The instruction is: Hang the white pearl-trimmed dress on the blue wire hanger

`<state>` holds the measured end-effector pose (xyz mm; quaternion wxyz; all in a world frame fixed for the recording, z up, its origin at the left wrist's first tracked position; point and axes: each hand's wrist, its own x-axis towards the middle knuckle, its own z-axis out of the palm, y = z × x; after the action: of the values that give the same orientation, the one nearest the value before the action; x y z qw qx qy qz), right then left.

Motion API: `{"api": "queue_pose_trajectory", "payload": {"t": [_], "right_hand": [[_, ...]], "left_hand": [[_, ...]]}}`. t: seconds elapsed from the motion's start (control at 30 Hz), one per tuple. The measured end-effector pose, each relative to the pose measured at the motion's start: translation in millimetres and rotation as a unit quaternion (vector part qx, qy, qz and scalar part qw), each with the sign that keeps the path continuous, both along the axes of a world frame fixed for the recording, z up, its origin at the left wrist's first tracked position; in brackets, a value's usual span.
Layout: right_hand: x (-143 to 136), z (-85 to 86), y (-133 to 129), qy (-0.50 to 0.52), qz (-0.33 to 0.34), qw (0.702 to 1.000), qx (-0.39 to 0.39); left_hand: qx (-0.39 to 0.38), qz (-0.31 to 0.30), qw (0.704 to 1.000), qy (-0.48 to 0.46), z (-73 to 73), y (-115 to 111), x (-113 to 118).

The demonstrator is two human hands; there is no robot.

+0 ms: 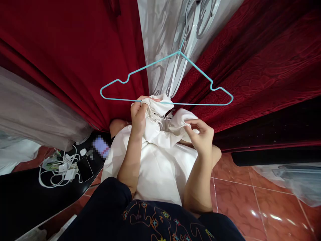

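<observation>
A white dress (160, 167) lies across my lap, with strings of pearl beads (152, 115) along its upper part. My left hand (139, 112) is closed on the dress's top edge and the beads, at the hanger's lower bar. Opposite it, my right hand (200, 134) pinches another part of the white top between thumb and fingers. A light blue clothes hanger (155, 62) hangs by its hook above both hands. Part of its lower bar passes by the white cloth near my left fingers; whether cloth is looped over it I cannot tell.
Red curtains (75, 50) flank a pale sheer curtain (157, 40) ahead. To the left, a black table (22, 187) carries a phone (84, 169), tangled white cables (54, 180) and a purple packet (100, 146). Reddish floor tiles (235, 194) and clear plastic (298, 180) lie at right.
</observation>
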<state>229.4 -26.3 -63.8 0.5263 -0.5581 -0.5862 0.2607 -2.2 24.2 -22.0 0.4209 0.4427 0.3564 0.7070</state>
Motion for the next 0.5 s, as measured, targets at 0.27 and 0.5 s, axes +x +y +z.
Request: {"api": "queue_pose_trajectory", "payload": {"t": [0.27, 0.5], "right_hand": [[-59, 39.9, 34, 0.088, 0.028, 0.993, 0.072], [-51, 27.1, 25, 0.056, 0.038, 0.987, 0.143]], "left_hand": [[0.011, -0.006, 1.000, 0.014, 4.5, -5, -6], [-0.001, -0.048, 0.999, -0.020, 3.4, -5, -10]]}}
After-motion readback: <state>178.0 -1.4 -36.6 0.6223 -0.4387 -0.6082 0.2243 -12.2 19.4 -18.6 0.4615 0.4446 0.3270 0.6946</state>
